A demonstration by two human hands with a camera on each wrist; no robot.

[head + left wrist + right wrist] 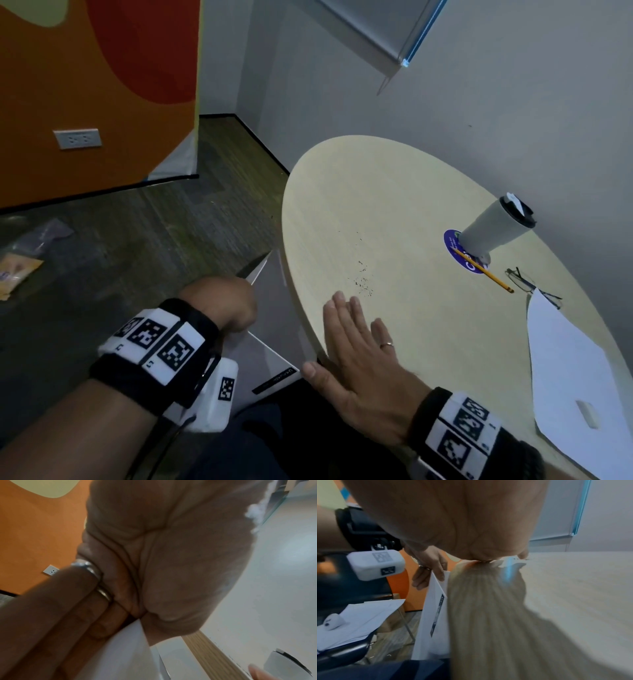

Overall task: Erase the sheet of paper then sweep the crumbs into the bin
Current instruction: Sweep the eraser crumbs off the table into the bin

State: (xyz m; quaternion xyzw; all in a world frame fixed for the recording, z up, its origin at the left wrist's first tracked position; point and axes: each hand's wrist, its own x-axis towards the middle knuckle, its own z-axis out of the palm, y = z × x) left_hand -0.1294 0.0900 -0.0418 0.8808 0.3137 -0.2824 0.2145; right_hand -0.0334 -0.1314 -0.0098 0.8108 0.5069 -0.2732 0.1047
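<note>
With my right hand (356,346) flat and fingers straight on the table (411,192) near the crumbs (363,284), and my left hand (226,305) pinching the white bin (270,356) below the near-left edge, I risk sweeping crumbs past its rim.

Office meeting room, as we read it: round laminate table (394,205), lidded takeaway cup (496,226), pencil (483,270), eyeglasses (524,279), roller blind (387,27), carpet tiles (171,222), wall outlet (77,138), chair stacked with papers (359,620).
</note>
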